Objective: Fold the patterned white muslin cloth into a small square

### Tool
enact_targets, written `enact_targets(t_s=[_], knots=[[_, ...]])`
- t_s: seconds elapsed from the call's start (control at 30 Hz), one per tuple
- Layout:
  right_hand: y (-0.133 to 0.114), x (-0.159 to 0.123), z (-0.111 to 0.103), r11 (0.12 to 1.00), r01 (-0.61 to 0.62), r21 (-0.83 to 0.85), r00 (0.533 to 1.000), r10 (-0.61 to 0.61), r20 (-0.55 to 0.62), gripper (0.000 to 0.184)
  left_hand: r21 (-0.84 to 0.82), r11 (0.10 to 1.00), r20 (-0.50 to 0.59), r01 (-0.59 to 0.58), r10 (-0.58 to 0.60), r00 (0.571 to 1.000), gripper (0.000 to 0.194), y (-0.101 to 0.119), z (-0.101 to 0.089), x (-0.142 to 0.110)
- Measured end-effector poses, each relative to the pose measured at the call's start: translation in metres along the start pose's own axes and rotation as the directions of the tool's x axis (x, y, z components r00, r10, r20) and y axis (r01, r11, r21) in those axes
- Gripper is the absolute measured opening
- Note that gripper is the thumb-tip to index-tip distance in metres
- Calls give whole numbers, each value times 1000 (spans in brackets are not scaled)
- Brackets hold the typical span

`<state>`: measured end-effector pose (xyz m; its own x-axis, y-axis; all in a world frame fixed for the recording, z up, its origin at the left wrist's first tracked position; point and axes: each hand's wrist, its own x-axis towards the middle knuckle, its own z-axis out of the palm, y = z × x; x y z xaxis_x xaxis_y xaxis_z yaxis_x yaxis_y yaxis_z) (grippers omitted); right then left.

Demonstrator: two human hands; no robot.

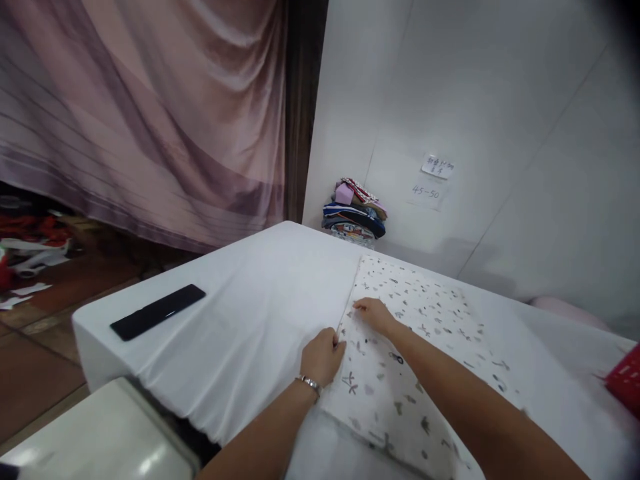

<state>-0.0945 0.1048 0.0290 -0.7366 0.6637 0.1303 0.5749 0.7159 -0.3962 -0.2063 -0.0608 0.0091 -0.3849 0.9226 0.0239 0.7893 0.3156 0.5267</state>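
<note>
A white cloth with small grey and brown prints lies folded flat on the white-covered table. At its left edge, my left hand, with a metal bracelet at the wrist, is closed with the fabric edge between thumb and fingers. Farther up the cloth, my right hand rests near the same edge, its fingers bent together in a pinch. Whether fabric is caught between those right fingertips is too small to make out.
A black flat slab lies at the table's left. Folded clothes are stacked at the back by the wall. A red object sits at the right edge. A pinkish curtain hangs behind, and a pale stool-like surface stands front left.
</note>
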Motion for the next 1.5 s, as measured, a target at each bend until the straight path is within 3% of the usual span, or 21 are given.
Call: enact_targets(t_s=[0.2,0.43,0.87,1.03,1.4,1.5], knots=[[8,36,6,972,195,-129,969,-170,181,27,-8,998,17,-58,59,998,16,-3,0,2],[6,40,-7,921,337,-194,912,-269,309,14,-35,997,58,-65,67,996,10,-4,-1,1],[22,28,-9,933,360,-6,911,-350,216,17,-32,997,148,-72,76,986,11,3,-10,-1],[22,30,-3,937,349,-5,917,-341,207,17,-15,995,127,-97,98,987,11,2,-10,-2],[21,44,2,935,340,-99,904,-296,309,28,54,996,100,-65,59,993,10,-3,-3,0],[19,47,-1,921,374,-105,876,-315,365,29,40,998,111,-55,50,993,15,-3,-4,1]])
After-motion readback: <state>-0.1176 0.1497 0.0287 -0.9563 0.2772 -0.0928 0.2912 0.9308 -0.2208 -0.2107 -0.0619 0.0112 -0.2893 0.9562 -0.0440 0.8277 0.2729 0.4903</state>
